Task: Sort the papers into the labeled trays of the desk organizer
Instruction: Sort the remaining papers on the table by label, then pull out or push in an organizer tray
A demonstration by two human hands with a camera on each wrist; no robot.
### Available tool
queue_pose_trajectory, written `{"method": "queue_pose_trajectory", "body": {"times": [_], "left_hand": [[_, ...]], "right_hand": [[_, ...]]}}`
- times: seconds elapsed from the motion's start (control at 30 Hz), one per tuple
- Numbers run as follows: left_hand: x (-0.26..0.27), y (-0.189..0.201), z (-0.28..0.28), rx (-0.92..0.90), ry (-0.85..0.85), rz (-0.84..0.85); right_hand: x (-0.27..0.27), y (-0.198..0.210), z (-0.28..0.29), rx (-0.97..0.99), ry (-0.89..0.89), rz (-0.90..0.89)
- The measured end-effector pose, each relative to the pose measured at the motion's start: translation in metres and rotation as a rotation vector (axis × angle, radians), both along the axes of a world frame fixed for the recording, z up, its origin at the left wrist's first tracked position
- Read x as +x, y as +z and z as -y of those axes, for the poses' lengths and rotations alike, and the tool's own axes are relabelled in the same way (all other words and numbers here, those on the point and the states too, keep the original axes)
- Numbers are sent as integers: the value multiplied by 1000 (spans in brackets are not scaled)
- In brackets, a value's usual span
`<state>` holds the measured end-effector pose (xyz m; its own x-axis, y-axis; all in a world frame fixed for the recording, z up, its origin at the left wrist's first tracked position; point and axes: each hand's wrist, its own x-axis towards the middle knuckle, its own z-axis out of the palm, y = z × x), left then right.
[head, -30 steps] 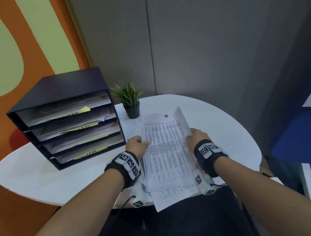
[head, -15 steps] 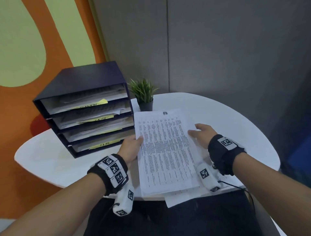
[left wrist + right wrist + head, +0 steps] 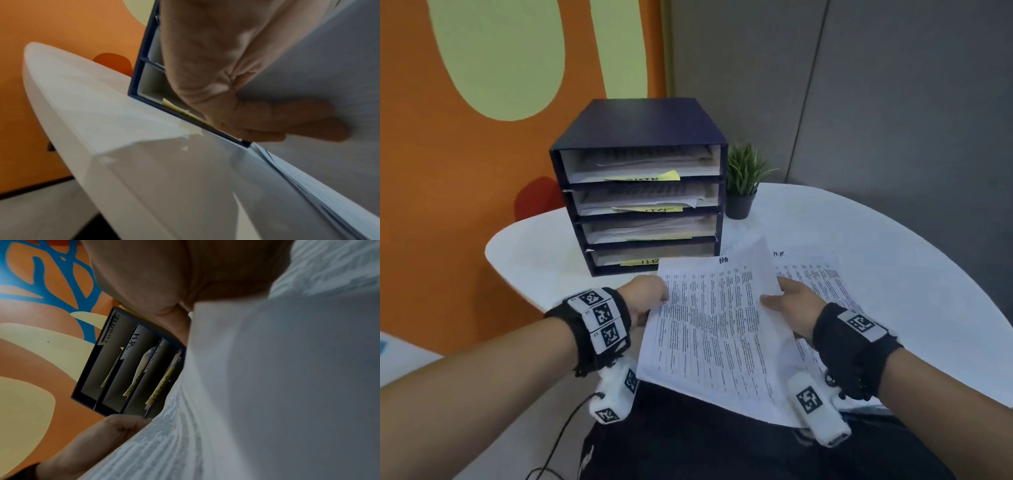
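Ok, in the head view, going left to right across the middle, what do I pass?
Left hand → held sheet → right hand → sheet lying on the table → bare table.

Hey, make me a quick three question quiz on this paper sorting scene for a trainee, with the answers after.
1. True or false: the lifted sheet is held by both hands.
2. How many trays does the desk organizer have? A two, B four, C six.
3. The potted plant stands to the organizer's ____ in the head view.

Key: 1 true, left hand and right hand grip its side edges. 2 B. 3 right.
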<state>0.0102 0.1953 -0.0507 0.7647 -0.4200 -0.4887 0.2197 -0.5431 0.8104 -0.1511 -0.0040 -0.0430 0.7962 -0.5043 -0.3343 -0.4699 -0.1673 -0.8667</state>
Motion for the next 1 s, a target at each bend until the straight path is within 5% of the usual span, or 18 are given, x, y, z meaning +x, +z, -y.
{"method": "queue_pose_trajectory", "body": {"times": [0.47,0.63,0.83,1.0], "left_hand": [[70,9,-63,275,-64,69],[78,14,-71,67,68,41],[75,26,-82,20,-257,-349],[93,21,-96,31,-100,-319]], "right_hand": [[70,-12,-62,162,18,-121],[80,-6,-67,96,-8,-79],[102,4,-60,43,-24,-40],[101,7,-61,215,-59,-64]]}}
